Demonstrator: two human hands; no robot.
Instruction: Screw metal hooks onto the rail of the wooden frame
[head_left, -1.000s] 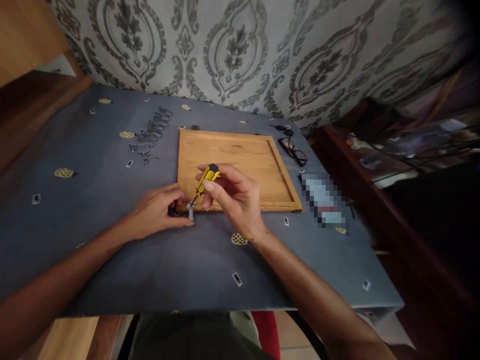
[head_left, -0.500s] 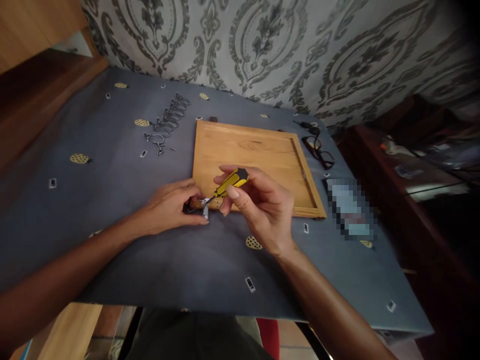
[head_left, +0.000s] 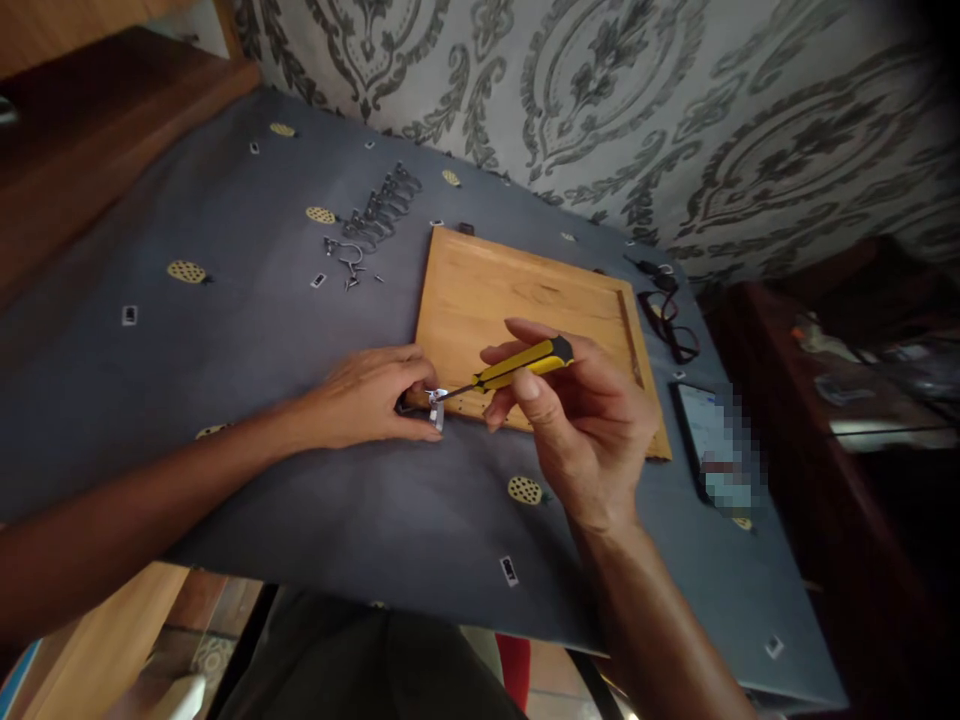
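Observation:
My right hand point(head_left: 581, 420) is closed around the yellow and black handle of a screwdriver point(head_left: 521, 365). Its thin shaft slants down to the left, and the tip meets a small silver metal fitting point(head_left: 436, 410) at the near left corner of a wooden panel point(head_left: 517, 295). Thumb and fingers of my left hand point(head_left: 382, 395) pinch around that fitting and corner, partly hiding both. The panel lies flat, with a raised rim along its edges. Whether a screw sits under the tip is too small to tell.
Several dark metal hooks point(head_left: 382, 210) lie in a row behind my left hand, with small screws point(head_left: 354, 280) near them. Right of the panel are eyeglasses point(head_left: 671, 325), keys point(head_left: 656, 270) and a phone point(head_left: 697, 430). A patterned wall point(head_left: 592, 110) stands behind the table.
The view has shifted, so the table's things appear farther right. The screwdriver's handle has tipped lower, closer to level, with its tip still at the metal fitting. My left hand keeps its pinch.

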